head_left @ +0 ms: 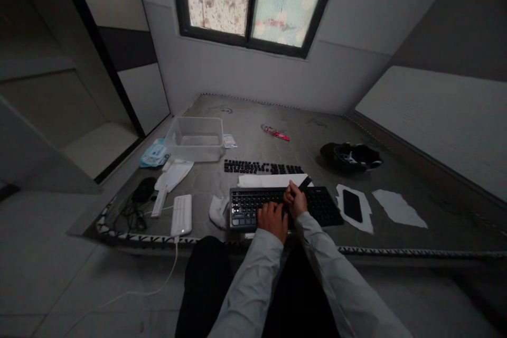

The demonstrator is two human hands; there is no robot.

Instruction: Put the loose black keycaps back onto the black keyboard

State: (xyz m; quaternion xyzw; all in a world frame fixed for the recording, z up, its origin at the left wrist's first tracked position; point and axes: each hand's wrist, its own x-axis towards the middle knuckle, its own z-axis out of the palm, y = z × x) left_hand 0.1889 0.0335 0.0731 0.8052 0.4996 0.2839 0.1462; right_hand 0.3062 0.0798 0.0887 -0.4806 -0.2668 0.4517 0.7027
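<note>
A black keyboard (245,210) lies across the front of the mattress. My left hand (273,221) rests on its middle keys, fingers spread over them. Just to the right, my right hand (295,200) is closed around a dark, slim handled tool (305,183); its upper end sticks out above the fist. The tool's lower end is hidden by my hands, so I cannot tell whether it touches the keys. Loose black keycaps (241,167) are laid out in rows behind the keyboard. Between them and the keyboard lies a white, flat piece (273,180).
On the left are a clear plastic bin (198,152), a blue packet (154,154), a white power strip (181,215) with its cord, and a tangled black cable (134,216). A phone (352,206) on paper and a dark cap (350,157) are to the right.
</note>
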